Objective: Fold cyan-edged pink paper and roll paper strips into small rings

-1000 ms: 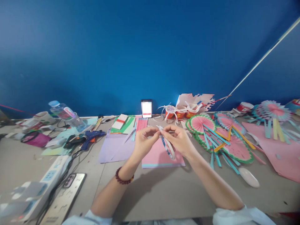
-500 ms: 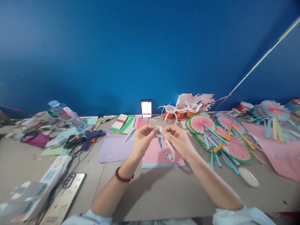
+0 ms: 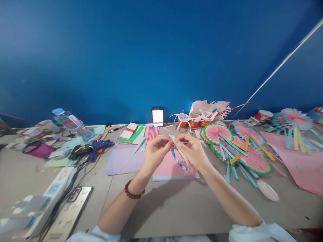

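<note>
Both hands meet over a stack of pink paper [image 3: 164, 169], raised above it. Between them hangs a thin white ring with a blue-patterned inside, a roll of tape [image 3: 187, 164]. My right hand [image 3: 191, 149] pinches its upper part between thumb and fingers. My left hand [image 3: 157, 151], closed in a pinch, meets the same top part of the roll. A small pale tip sticks up between the fingertips; what exactly the left fingers grip there is hidden.
Left are purple paper [image 3: 126, 159], a glue gun [image 3: 97, 148], a bottle [image 3: 73, 122], a power strip [image 3: 51, 198] and a phone [image 3: 69, 215]. Another phone [image 3: 157, 117] leans on the wall. Right are watermelon paper fans [image 3: 217, 132] and a white mouse [image 3: 267, 191].
My left hand has shifted slightly right, its fingertips closer to my right hand's. The roll has tilted and moved a little to the right. My right hand has barely moved.
</note>
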Demonstrator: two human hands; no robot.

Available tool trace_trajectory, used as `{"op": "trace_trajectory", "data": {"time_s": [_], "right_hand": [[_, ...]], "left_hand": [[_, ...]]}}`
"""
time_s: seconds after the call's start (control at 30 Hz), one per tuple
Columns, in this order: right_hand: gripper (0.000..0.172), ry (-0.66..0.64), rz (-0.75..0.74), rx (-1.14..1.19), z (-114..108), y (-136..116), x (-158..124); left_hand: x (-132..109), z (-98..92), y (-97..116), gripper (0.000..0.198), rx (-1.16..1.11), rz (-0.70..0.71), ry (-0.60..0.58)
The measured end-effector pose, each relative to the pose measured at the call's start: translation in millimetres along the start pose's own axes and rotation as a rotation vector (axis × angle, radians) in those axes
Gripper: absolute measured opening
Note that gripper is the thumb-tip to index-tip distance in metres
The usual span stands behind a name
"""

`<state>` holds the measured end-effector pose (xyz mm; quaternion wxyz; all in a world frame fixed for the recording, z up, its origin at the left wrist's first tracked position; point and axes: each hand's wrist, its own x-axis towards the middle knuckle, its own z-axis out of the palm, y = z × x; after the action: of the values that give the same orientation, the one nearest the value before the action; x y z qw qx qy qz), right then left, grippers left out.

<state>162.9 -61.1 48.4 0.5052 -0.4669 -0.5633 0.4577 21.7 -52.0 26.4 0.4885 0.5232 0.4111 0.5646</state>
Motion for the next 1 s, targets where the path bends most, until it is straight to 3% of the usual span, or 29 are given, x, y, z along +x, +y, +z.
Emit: {"op": "trace_trajectory", "data": {"time_s": [1.0], "right_hand": [[0.033,-0.015,0.016,0.02,0.5,3.0,1.0]], "left_hand": [[-0.9,-2.2,-7.9,0.012,0.014,0.042,-0.018]]}}
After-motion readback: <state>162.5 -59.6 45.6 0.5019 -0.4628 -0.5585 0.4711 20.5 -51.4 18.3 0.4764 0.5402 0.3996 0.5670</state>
